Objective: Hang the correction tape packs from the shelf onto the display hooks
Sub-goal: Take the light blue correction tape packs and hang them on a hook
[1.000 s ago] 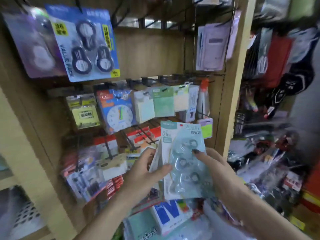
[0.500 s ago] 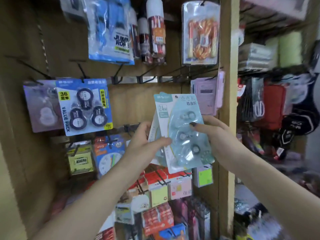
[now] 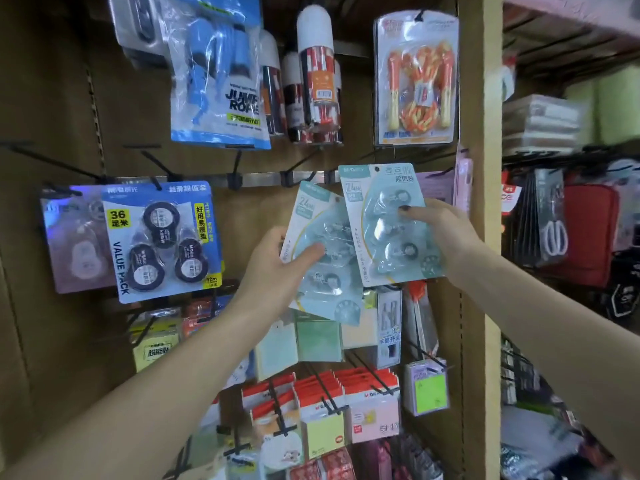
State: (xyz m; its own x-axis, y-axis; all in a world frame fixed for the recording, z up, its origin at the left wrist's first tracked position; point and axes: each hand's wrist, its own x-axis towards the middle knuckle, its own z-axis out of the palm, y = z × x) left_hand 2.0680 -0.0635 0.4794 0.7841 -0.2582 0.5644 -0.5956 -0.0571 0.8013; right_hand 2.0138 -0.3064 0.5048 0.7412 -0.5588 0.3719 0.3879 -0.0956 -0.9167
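Note:
Two pale teal correction tape packs are held up in front of the wooden display board. My right hand (image 3: 438,233) grips the upright pack (image 3: 388,202), whose hang hole sits just below a black display hook (image 3: 327,175) on the metal rail. My left hand (image 3: 277,268) holds the second pack (image 3: 325,282), tilted and partly behind the first one. A blue value pack of correction tape (image 3: 162,240) hangs on a hook to the left, with a purple pack (image 3: 74,237) behind it.
Several bare black hooks (image 3: 235,168) stick out of the rail. Jump ropes (image 3: 218,81) and tubes (image 3: 313,77) hang above. Sticky notes (image 3: 322,431) and small packs crowd the hooks below. A wooden upright (image 3: 479,237) borders the board on the right.
The two packs, held together as one stack before, are now fanned apart, one in each hand. Both hands have risen toward the hook rail as the view tilted up.

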